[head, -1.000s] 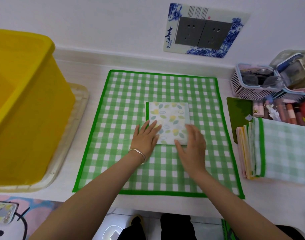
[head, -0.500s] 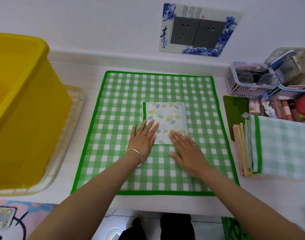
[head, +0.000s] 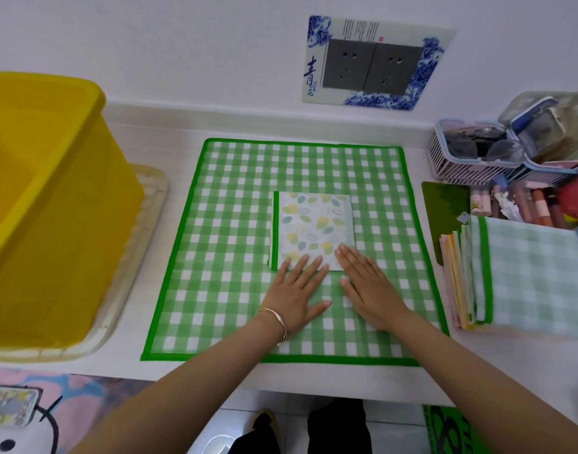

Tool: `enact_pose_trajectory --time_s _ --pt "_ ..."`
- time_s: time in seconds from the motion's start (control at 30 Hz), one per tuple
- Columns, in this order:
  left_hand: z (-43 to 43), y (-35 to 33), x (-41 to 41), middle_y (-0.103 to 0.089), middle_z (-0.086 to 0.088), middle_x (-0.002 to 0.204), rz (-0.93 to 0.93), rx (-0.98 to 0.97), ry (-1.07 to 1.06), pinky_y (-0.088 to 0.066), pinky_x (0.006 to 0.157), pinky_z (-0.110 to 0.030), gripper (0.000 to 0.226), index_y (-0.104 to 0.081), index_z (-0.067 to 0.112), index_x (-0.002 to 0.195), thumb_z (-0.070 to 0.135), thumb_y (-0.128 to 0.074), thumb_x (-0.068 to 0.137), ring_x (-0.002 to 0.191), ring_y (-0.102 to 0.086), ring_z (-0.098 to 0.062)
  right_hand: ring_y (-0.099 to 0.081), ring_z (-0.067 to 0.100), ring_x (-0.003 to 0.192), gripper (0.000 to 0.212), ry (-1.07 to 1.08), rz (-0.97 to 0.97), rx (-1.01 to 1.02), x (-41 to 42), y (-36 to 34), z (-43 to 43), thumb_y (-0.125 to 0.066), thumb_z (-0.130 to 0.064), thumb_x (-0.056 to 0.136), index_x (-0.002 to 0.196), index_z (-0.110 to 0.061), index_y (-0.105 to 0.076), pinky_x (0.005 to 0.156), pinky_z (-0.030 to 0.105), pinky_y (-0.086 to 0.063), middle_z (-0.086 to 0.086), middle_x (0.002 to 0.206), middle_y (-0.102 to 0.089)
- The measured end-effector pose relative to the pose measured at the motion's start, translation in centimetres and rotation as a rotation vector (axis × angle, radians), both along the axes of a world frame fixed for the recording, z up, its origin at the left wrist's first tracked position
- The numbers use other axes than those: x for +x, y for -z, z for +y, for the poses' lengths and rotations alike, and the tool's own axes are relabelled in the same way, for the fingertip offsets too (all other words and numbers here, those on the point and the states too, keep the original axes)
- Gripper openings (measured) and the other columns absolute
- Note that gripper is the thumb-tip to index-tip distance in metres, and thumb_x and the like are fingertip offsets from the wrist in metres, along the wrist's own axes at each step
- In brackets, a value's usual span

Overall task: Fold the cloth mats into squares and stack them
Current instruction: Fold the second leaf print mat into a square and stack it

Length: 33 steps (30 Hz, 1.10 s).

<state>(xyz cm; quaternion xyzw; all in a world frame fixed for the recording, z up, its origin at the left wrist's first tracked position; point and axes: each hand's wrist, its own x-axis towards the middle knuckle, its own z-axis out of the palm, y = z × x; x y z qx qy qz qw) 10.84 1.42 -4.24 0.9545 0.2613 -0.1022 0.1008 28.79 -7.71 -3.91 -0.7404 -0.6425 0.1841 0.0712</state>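
Note:
A folded leaf-print mat (head: pixel 314 224) with a green strip along its left edge lies as a small square in the middle of a large green checked mat (head: pixel 235 224) spread flat on the counter. My left hand (head: pixel 297 296) lies flat with straight fingers, its fingertips on the folded square's near edge. My right hand (head: pixel 368 286) lies flat beside it, fingertips on the square's near right corner. At the right sits a stack of folded mats (head: pixel 523 276), a pale green checked one on top.
A big yellow tub (head: pixel 45 204) stands on a beige tray (head: pixel 140 244) at the left. Baskets and small bottles (head: pixel 497 152) crowd the back right, with a wall socket plate (head: pixel 373 63) above. The counter's front edge runs just below the checked mat.
Both hands have slid back toward me along the folded square, from resting on its lower half to only the fingertips on its near edge. The square itself stays put.

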Motion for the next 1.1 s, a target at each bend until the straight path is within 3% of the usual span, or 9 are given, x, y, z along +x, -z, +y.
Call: enact_pose_trajectory --time_s 0.1,0.27,0.4,0.53,0.63,0.77,0.97,1.03,1.1 --pt "0.1 -0.6 -0.5 -0.038 0.001 0.147 0.008 0.014 -0.015 -0.016 0.110 -0.043 0.076 -0.038 0.018 0.142 0.059 0.004 0.093 0.136 -0.037 -0.021 0.020 -0.006 0.138 0.063 -0.006 -0.008 -0.006 0.1 -0.1 0.0 0.001 -0.051 0.088 0.147 -0.029 0.008 0.113 0.019 0.014 -0.017 0.153 0.015" --pt "1.2 -0.3 -3.7 0.010 0.006 0.153 -0.035 0.083 -0.012 0.016 0.113 -0.033 0.086 0.006 0.020 0.147 0.067 0.022 0.077 0.141 0.013 -0.013 0.020 -0.007 0.138 0.062 -0.008 -0.011 -0.007 0.1 -0.1 0.0 0.001 -0.050 0.089 0.147 -0.030 0.010 0.113 0.019 0.014 -0.016 0.154 0.015" --pt "2.0 -0.1 -6.7 -0.017 0.002 0.152 -0.083 0.097 -0.071 -0.002 0.114 -0.032 0.077 -0.018 0.015 0.145 0.062 0.007 0.090 0.141 -0.023 -0.019 0.022 -0.007 0.137 0.064 -0.009 -0.001 -0.005 0.2 -0.2 0.0 0.003 -0.054 0.088 0.147 -0.030 0.010 0.116 0.023 0.011 -0.016 0.154 0.017" --pt "2.5 -1.4 -6.7 -0.021 0.003 0.154 -0.293 -0.160 -0.159 -0.001 0.116 -0.023 0.084 -0.025 0.018 0.147 0.067 0.004 0.085 0.144 -0.015 -0.013 0.020 -0.004 0.138 0.068 0.025 0.061 -0.037 -0.1 -0.6 0.0 -0.009 -0.061 0.091 0.150 -0.029 0.006 0.117 0.027 0.009 -0.016 0.154 0.015" --pt "3.3 -3.2 -5.3 -0.047 -0.004 0.140 -0.633 -0.324 -0.440 -0.027 0.109 -0.025 0.051 -0.045 0.013 0.136 0.044 -0.032 0.097 0.130 -0.041 -0.019 0.008 0.006 0.144 0.064 0.272 0.297 0.083 -0.8 -1.5 0.7 -0.040 -0.045 0.097 0.151 -0.028 -0.010 0.119 0.035 -0.002 -0.014 0.157 0.004" --pt "5.3 -5.2 -2.1 -0.049 -0.003 0.133 -0.791 -0.594 -0.868 -0.043 0.092 -0.028 0.041 -0.043 0.012 0.135 0.029 -0.043 0.097 0.111 -0.051 -0.017 -0.020 0.017 0.142 0.069 0.708 0.609 0.223 -0.9 -3.8 2.8 -0.059 -0.035 0.090 0.148 -0.023 -0.024 0.115 0.039 -0.023 -0.002 0.156 -0.018" --pt "8.3 -5.5 0.5 -0.054 -0.015 0.128 -0.446 -0.774 -1.040 -0.045 0.095 -0.036 0.053 -0.039 0.006 0.136 0.030 -0.055 0.091 0.112 -0.056 -0.032 -0.062 0.021 0.096 0.048 1.026 0.825 0.034 1.1 -4.9 6.2 -0.064 -0.026 0.088 0.128 -0.003 -0.051 0.080 0.030 -0.053 0.010 0.126 -0.058" --pt "8.9 -5.2 0.7 -0.057 -0.015 0.124 -0.443 -0.806 -1.069 -0.045 0.098 -0.038 0.049 -0.046 0.003 0.131 0.025 -0.058 0.090 0.111 -0.057 -0.033 -0.059 0.013 0.071 0.033 1.026 0.909 -0.033 1.3 -5.6 6.9 -0.062 -0.019 0.090 0.115 0.001 -0.059 0.051 0.019 -0.047 0.012 0.113 -0.064" --pt "9.4 -4.7 0.6 -0.060 -0.017 0.120 -0.435 -0.866 -1.079 -0.047 0.097 -0.040 0.045 -0.049 0.000 0.129 0.019 -0.059 0.090 0.107 -0.060 -0.034 -0.057 0.013 0.067 0.033 1.034 0.971 -0.081 1.5 -6.1 7.1 -0.064 -0.018 0.089 0.115 0.001 -0.058 0.043 0.018 -0.043 0.013 0.112 -0.064"
